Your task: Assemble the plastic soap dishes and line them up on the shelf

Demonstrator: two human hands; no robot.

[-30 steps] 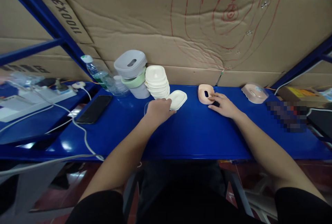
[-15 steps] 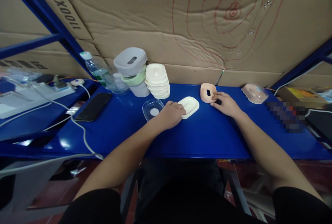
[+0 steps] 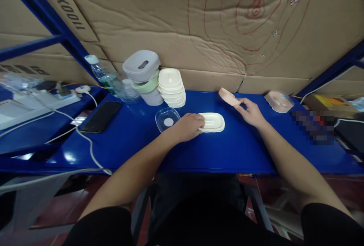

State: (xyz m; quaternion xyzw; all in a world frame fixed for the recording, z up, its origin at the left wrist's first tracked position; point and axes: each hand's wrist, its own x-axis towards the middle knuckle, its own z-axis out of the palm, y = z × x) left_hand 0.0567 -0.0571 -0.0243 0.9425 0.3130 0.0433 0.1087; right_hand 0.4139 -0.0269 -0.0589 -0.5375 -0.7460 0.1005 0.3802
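Note:
My left hand (image 3: 189, 126) is closed on the left end of a cream moulded tray (image 3: 213, 122) that lies on the blue table; some of its fingertips are hidden. In my right hand (image 3: 251, 113), a peach plastic lid (image 3: 227, 96) is pinched by its right end between thumb and fingers. The lid is tilted on its side, raised at least partly off the table. Just left of the tray, partly behind my left forearm, lies a clear plastic cover (image 3: 165, 119) with a white round sticker. A stack of cream trays (image 3: 171, 86) stands behind it.
Grey and green plastic containers (image 3: 142, 67) are piled beside a water bottle (image 3: 104, 75). A black phone (image 3: 101, 117) and white cables lie at the left. A peach piece under clear plastic (image 3: 278, 101) sits at the right. Cardboard (image 3: 159, 10) walls the back.
My right hand has tipped the peach lid up, so its slotted top no longer faces me. The cream tray under my left hand has turned to lie more level and shifted slightly right.

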